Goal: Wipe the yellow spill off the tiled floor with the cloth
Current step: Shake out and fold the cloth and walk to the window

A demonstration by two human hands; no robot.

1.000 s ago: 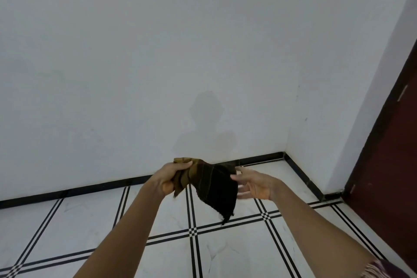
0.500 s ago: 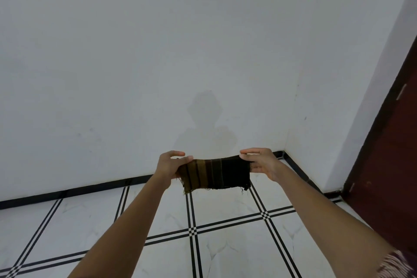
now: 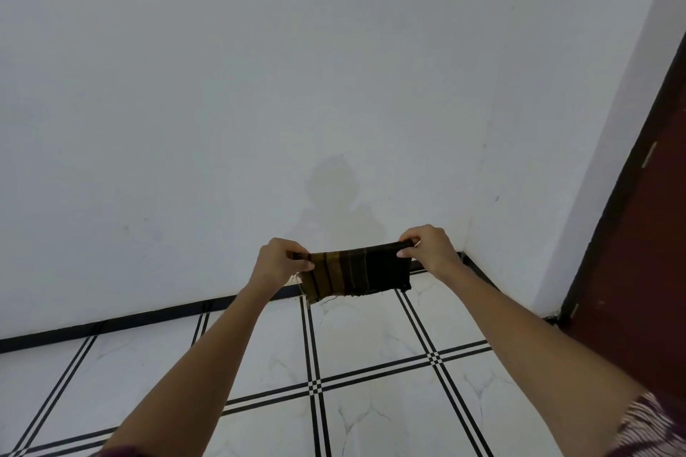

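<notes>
While both hands' fingers (image 3: 406, 253) pinch the dark striped woven cloth (image 3: 356, 273) taut above the white tiled floor (image 3: 375, 415), no yellow spill shows, so wiping may miss.

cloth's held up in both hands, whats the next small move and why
Probably lower the cloth toward the tiled floor while looking down. Both the left hand and the right hand pinch its top corners, holding it stretched flat in the air in front of the wall, well off the floor. No yellow spill shows on the tiles in view, so it has to be found first.
</notes>
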